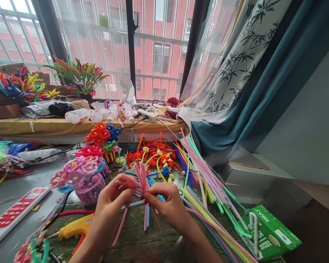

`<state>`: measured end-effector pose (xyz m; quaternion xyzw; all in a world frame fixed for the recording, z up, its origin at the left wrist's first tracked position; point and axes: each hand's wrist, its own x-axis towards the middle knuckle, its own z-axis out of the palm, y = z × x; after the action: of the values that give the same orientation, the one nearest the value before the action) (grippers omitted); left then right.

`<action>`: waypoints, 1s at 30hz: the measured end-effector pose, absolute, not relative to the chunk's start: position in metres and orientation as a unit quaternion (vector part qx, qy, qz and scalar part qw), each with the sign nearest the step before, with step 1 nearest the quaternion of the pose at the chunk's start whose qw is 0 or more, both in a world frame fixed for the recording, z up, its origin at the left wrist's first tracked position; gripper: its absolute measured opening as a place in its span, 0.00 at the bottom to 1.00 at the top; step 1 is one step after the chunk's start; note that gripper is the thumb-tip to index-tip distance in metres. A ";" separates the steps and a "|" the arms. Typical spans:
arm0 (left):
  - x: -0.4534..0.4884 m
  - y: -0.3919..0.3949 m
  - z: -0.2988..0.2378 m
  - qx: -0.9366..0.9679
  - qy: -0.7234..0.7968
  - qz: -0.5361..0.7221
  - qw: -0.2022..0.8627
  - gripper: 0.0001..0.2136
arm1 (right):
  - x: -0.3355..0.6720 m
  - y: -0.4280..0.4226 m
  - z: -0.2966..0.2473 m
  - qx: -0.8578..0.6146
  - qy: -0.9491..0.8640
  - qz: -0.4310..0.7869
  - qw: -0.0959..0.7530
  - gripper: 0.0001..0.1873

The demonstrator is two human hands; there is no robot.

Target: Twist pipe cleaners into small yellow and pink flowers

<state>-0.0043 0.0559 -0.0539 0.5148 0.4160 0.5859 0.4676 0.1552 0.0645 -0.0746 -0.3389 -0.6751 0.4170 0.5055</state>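
Note:
A small bundle of pink and blue pipe cleaners point(141, 182) stands between my two hands over the table. My left hand point(113, 199) pinches a bent pink loop of it with thumb and fingers closed. My right hand point(168, 204) grips the bundle's middle, fingers wrapped round it. The loose ends hang down below my hands. Just left of my left hand stands a little basket with pink pipe-cleaner flowers point(83, 177).
A thick fan of pastel pipe cleaners point(208, 182) lies to the right. A yellow glue gun point(75, 228) lies front left, a red and white remote point(13, 213) further left, a green box point(268, 232) front right. Finished flowers and bottles crowd the windowsill point(57, 126).

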 end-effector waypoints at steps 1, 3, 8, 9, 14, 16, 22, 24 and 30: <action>-0.006 0.056 -0.054 0.511 0.417 0.585 0.472 0.02 | 0.155 0.064 -0.074 -0.335 -0.661 0.426 0.519 0.16; -0.008 0.057 -0.055 0.505 0.416 0.578 0.487 0.03 | 0.156 0.064 -0.075 -0.323 -0.629 0.453 0.543 0.14; -0.008 0.057 -0.053 0.556 0.399 0.533 0.498 0.04 | 0.154 0.066 -0.078 -0.273 -0.550 0.530 0.585 0.12; -0.008 0.056 -0.052 0.572 0.392 0.532 0.486 0.04 | 0.153 0.066 -0.079 -0.264 -0.540 0.538 0.591 0.11; -0.007 0.055 -0.054 0.638 0.371 0.547 0.397 0.06 | 0.148 0.068 -0.085 -0.249 -0.524 0.539 0.611 0.12; -0.007 0.055 -0.055 0.661 0.370 0.536 0.372 0.06 | 0.147 0.068 -0.087 -0.252 -0.521 0.524 0.625 0.13; -0.011 0.057 -0.052 0.639 0.391 0.528 0.400 0.04 | 0.151 0.068 -0.084 -0.266 -0.554 0.491 0.618 0.13; -0.012 0.058 -0.051 0.625 0.386 0.530 0.423 0.03 | 0.153 0.068 -0.082 -0.261 -0.577 0.497 0.593 0.13; -0.010 0.058 -0.052 0.618 0.363 0.509 0.477 0.03 | 0.154 0.068 -0.083 -0.240 -0.590 0.570 0.518 0.18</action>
<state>-0.0103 0.0581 -0.0524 0.6180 0.3629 0.5090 0.4767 0.1545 0.0681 -0.0825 -0.2404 -0.5904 0.5702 0.5182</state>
